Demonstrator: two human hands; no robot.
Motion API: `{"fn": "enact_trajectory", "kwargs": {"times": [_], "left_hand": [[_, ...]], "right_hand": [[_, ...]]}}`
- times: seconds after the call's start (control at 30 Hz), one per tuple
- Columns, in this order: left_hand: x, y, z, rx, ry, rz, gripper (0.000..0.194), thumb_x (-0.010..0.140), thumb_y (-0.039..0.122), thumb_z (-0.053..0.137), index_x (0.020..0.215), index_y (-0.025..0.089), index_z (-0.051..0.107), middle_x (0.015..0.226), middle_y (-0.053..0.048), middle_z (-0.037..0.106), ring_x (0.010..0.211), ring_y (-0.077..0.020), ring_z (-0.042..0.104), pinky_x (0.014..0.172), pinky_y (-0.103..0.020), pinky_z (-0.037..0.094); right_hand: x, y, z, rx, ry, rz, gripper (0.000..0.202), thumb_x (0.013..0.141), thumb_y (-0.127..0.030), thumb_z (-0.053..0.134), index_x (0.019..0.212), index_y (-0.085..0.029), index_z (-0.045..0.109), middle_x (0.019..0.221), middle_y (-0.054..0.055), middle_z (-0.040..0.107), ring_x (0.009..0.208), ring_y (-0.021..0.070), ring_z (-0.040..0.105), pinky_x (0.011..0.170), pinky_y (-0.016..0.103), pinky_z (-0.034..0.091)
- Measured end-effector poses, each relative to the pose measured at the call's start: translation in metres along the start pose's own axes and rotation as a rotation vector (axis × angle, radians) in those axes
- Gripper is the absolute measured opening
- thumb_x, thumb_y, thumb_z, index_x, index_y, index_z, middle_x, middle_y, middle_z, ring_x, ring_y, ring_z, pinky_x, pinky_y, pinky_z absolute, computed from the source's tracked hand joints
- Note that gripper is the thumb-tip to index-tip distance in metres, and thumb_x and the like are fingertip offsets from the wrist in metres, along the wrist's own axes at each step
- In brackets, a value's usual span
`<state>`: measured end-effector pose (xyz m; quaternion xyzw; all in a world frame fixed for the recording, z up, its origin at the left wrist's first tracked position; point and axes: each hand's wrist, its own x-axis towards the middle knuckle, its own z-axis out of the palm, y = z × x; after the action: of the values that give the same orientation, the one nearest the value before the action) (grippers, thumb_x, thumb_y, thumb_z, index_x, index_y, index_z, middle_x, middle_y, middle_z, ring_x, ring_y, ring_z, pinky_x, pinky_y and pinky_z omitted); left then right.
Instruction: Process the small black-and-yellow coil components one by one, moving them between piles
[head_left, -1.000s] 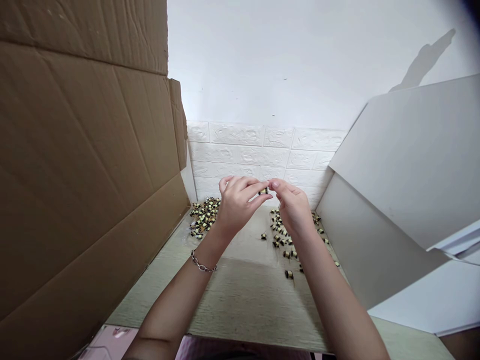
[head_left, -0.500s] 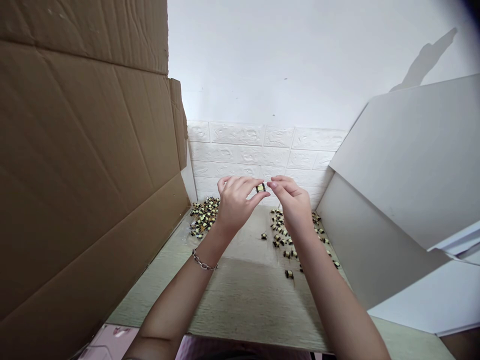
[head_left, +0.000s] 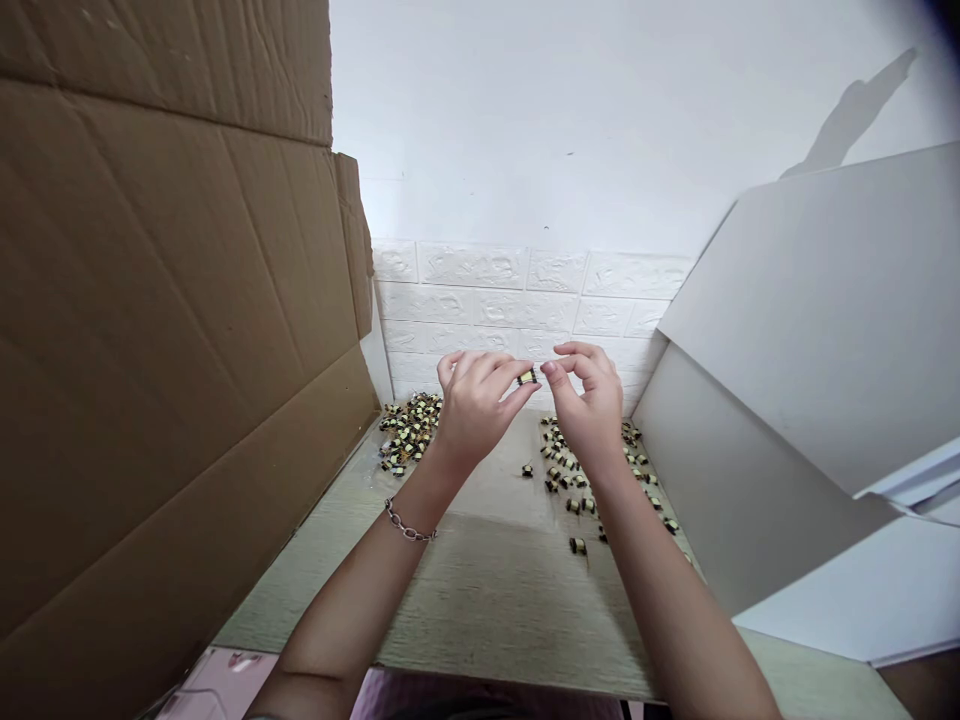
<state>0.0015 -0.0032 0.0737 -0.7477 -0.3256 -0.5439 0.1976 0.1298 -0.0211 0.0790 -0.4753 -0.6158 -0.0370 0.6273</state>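
Between thumb and fingertips my left hand [head_left: 480, 405] grips a small black and yellow component [head_left: 526, 377], held up over the table. Just to its right, my right hand [head_left: 589, 400] has its thumb and index fingertips pressed together; anything between them is too small to make out. Many similar components lie in a dense pile [head_left: 409, 430] on the left, partly behind my left hand. A looser group [head_left: 574, 507] spreads under and around my right forearm. One single piece [head_left: 527, 470] sits between the two groups.
A tall cardboard sheet [head_left: 187, 300] walls off the left side of the pale table [head_left: 480, 600]. White panels [head_left: 817, 320] stand along the right. Behind the table is a white brick-patterned wall [head_left: 472, 265].
My right hand has shifted slightly away from the held component, and its other fingers have lifted and spread a little. The left hand has moved slightly right, still gripping the component.
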Motion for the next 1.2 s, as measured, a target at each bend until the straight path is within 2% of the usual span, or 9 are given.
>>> {"fn": "enact_trajectory", "kwargs": {"times": [0.5,0.83,1.2], "left_hand": [[-0.002,0.003,0.004,-0.007,-0.015,0.022,0.017,0.078,0.037,0.05,0.086,0.026,0.06,0.082,0.001,0.064,0.081,-0.0139,0.052,0.082,-0.034,0.024],[-0.003,0.004,0.005,-0.005,-0.04,0.011,0.015,0.077,0.037,0.052,0.084,0.026,0.06,0.079,0.003,0.064,0.08,-0.0133,0.051,0.084,-0.034,0.022],[-0.003,0.005,0.006,0.01,-0.085,0.004,0.016,0.078,0.037,0.05,0.081,0.025,0.059,0.078,0.002,0.063,0.079,-0.0136,0.051,0.083,-0.034,0.021]], "right_hand": [[-0.005,-0.002,0.002,-0.332,0.093,-0.145,0.013,0.078,-0.028,0.045,0.069,-0.022,0.052,0.101,0.003,0.053,0.097,0.0186,0.046,0.097,0.047,0.007],[-0.005,0.004,0.005,-0.47,0.165,-0.266,0.013,0.078,-0.028,0.047,0.069,-0.021,0.054,0.098,0.002,0.055,0.095,0.0188,0.047,0.097,0.049,0.009],[-0.004,0.007,0.004,-0.494,0.141,-0.297,0.014,0.078,-0.028,0.048,0.068,-0.022,0.055,0.099,0.002,0.055,0.097,0.0194,0.046,0.096,0.051,0.01]]}}
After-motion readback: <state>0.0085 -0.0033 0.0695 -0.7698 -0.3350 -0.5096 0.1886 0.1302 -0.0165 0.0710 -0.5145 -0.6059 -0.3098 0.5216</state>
